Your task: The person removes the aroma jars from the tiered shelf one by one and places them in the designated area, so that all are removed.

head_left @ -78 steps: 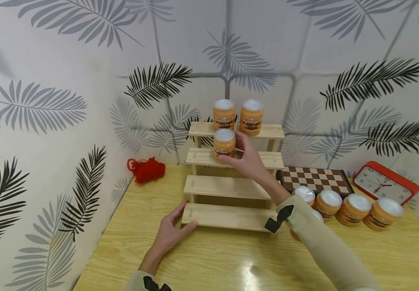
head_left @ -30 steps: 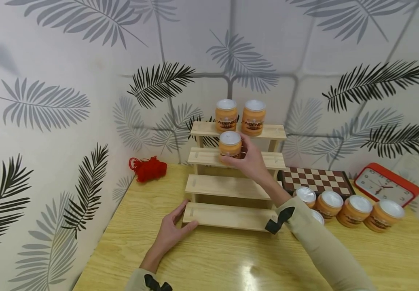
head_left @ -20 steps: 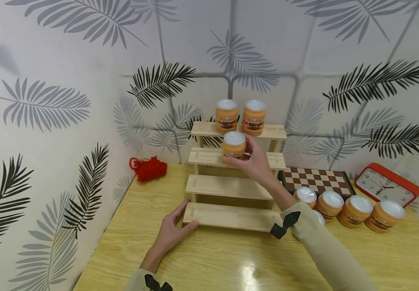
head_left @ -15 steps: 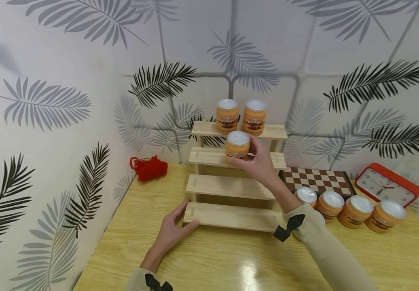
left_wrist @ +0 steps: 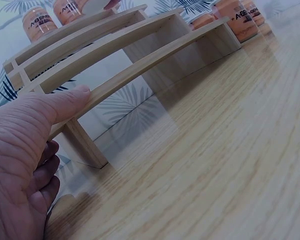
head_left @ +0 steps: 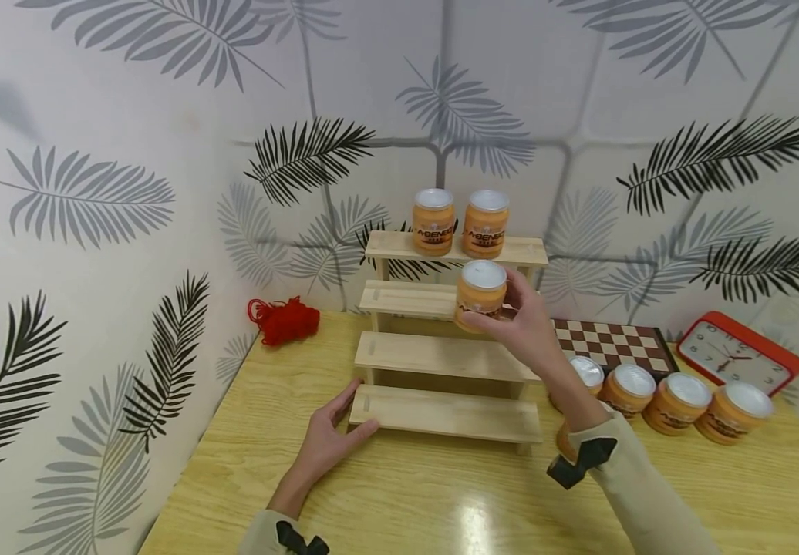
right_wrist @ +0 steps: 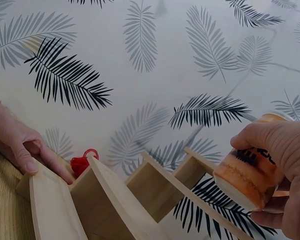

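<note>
My right hand [head_left: 527, 324] grips an orange jar [head_left: 480, 289] with a silvery lid, thumb in front and fingers round its far side. In the head view, the jar is off the boards, before the right part of the second-highest step of a four-step wooden display shelf [head_left: 434, 354]. The right wrist view shows the held jar [right_wrist: 250, 172] tilted, its base apart from the wood. My left hand [head_left: 330, 435] holds the left end of the lowest step, thumb on the board and fingers curled beneath in the left wrist view. Two matching jars [head_left: 433, 223] stand upright on the top step.
Several more orange jars [head_left: 680, 401] stand on the table right of the shelf, some partly behind my right arm. Behind them are a checkered board [head_left: 615, 343] and a red clock [head_left: 736, 354]. Red yarn [head_left: 284, 320] lies left of the shelf, near the patterned wall.
The jar in my right hand has gone from the left-middle of the second-highest step to the right, and now sits slightly lower in view, before the board. My left hand stays put.
</note>
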{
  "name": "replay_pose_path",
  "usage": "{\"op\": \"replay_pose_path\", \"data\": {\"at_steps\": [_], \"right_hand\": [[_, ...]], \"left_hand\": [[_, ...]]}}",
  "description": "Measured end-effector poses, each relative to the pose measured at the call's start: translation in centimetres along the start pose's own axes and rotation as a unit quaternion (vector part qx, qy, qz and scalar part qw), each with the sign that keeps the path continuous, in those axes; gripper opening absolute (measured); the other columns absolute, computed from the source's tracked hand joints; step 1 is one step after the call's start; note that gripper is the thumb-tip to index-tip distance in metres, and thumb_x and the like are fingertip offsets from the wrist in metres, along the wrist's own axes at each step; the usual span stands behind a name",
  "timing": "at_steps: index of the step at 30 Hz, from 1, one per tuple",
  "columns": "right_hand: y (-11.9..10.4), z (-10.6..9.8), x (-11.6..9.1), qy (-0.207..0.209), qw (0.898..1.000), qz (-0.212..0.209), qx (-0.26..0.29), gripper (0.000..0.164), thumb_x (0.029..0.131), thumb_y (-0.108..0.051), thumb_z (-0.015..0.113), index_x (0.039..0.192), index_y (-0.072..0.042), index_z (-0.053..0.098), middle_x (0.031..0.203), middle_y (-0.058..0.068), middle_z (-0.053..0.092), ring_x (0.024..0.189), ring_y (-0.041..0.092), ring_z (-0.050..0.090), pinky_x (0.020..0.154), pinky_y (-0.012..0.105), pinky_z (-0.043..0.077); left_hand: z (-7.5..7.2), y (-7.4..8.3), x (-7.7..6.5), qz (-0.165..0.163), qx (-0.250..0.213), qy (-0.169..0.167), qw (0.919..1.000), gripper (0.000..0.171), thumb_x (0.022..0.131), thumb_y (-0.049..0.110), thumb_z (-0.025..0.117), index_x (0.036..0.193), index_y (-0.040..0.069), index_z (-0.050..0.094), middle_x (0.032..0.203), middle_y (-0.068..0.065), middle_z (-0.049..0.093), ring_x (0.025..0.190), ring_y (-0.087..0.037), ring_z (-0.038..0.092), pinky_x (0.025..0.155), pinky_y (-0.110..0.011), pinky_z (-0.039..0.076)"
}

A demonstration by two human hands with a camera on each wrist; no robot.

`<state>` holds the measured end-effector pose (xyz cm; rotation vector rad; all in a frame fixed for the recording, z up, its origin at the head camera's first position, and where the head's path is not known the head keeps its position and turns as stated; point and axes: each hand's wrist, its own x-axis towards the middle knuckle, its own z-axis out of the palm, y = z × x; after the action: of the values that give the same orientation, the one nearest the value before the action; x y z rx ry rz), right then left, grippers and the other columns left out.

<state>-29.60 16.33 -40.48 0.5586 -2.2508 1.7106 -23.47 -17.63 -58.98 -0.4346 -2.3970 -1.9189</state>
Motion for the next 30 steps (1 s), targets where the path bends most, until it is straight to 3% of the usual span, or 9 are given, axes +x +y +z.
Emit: {"op": "replay_pose_path", "data": {"at_steps": [10,21,30], "right_hand": [[0.1,-2.8,-3.5,0.022,0.999,0.005,-0.036,0.076,0.088,-0.009,0.086,0.153,-0.011,0.048,0.133,0.013,0.064,0.11,0.014,0.064,0.087,0.019,0.056],[0.5,-6.3,-6.5,0.069,0.994,0.001,-0.081,0.075,0.087,-0.007,0.086,0.153,-0.013,0.05,0.126,-0.004,0.064,0.106,0.007,0.065,0.084,0.015,0.054],[1.1,-8.5,-9.0,0.096,0.989,0.021,-0.113,0.076,0.086,-0.006,0.087,0.152,-0.015,0.051,0.124,-0.009,0.063,0.108,0.004,0.064,0.087,0.01,0.052]], "left_hand": [[0.1,0.2,-0.2,0.0,-0.001,-0.003,1.0,0.084,0.092,0.018,0.083,0.161,0.003,0.038,0.164,-0.01,0.041,0.151,-0.019,0.037,0.123,-0.043,0.03],[-0.1,0.1,0.0,-0.001,-0.002,0.0,1.0,0.083,0.092,0.02,0.083,0.161,0.006,0.039,0.163,-0.007,0.042,0.151,-0.02,0.037,0.123,-0.043,0.031],[0.0,0.3,0.0,0.002,-0.005,-0.003,1.0,0.084,0.092,0.018,0.083,0.161,0.003,0.038,0.164,-0.01,0.041,0.152,-0.021,0.037,0.123,-0.045,0.03]]}}
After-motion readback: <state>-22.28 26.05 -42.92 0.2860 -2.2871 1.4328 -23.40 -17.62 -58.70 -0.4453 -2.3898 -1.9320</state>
